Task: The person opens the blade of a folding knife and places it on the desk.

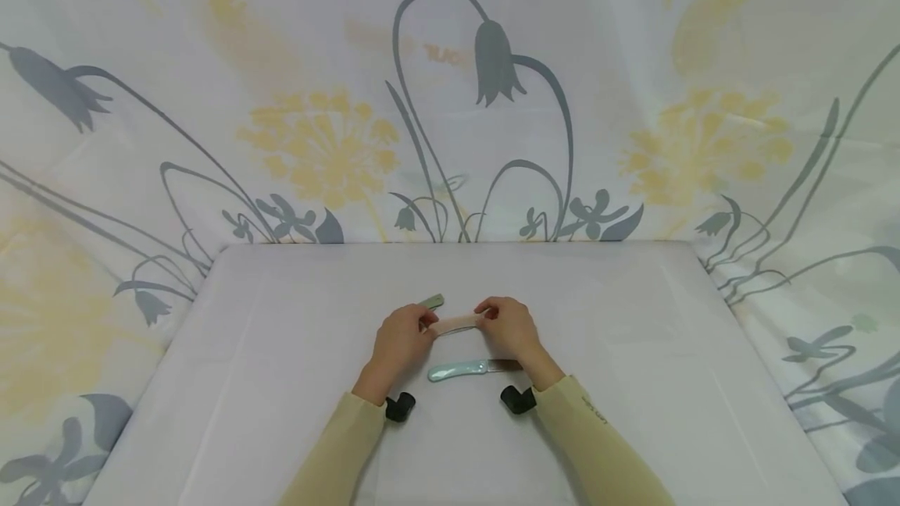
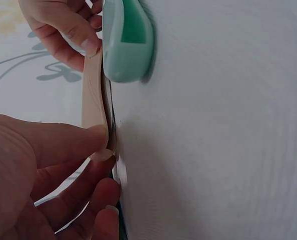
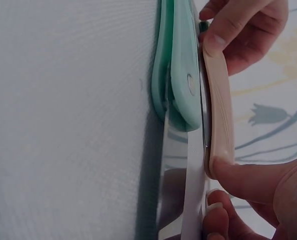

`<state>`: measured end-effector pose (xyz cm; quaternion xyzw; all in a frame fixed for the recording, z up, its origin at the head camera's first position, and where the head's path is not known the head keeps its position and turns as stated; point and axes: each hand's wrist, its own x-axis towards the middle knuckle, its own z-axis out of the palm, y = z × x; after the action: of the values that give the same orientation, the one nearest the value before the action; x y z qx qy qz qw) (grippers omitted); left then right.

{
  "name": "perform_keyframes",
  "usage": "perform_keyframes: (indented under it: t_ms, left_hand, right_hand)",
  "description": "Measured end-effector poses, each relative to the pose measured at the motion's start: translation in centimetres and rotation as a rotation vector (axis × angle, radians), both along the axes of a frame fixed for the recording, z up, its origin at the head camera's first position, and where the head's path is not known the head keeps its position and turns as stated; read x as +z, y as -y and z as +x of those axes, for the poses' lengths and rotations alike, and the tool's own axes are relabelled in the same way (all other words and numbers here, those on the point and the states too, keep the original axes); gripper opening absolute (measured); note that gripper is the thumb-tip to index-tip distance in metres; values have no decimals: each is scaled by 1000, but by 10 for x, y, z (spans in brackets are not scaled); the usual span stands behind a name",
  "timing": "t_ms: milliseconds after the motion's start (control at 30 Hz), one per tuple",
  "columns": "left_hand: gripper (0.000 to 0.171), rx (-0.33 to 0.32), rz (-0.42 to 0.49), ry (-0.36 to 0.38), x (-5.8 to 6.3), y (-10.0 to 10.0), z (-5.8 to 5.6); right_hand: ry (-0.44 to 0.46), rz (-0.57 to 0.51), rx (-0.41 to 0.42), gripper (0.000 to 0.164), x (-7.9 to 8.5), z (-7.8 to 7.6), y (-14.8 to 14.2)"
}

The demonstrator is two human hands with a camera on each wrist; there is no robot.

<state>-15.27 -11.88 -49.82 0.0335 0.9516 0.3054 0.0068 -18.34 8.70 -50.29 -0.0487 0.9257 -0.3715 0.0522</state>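
Both hands hold a beige folding knife [image 1: 455,324] by its two ends, level above the white table. My left hand [image 1: 402,340] pinches its left end between thumb and fingers. The right hand [image 1: 512,328] pinches the other end, its thumb on the beige handle [image 3: 219,110] in the right wrist view. A thin strip of metal shows along the handle's slot. Nearer to me lies an unfolded folding knife with a teal handle [image 1: 457,371], its blade [image 1: 502,365] pointing right, partly behind the right wrist. A green-handled knife [image 1: 434,301] lies beyond the left hand, partly hidden by it.
The white table [image 1: 281,412] meets a hanging cloth [image 1: 450,178] with grey and yellow flowers at its back and sides. Black wrist cameras sit at the left wrist [image 1: 401,407] and right wrist [image 1: 518,399], close above the table.
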Motion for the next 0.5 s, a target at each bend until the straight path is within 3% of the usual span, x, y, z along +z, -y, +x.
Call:
perform_keyframes:
  t_ms: [333, 500]
  left_hand:
    - [9, 11, 41, -25, 2, -1, 1]
    - [9, 4, 75, -89, 6, -1, 4]
  right_hand:
    - [-31, -84, 13, 9, 2, 2, -3]
    - [-24, -108, 1, 6, 2, 4, -4]
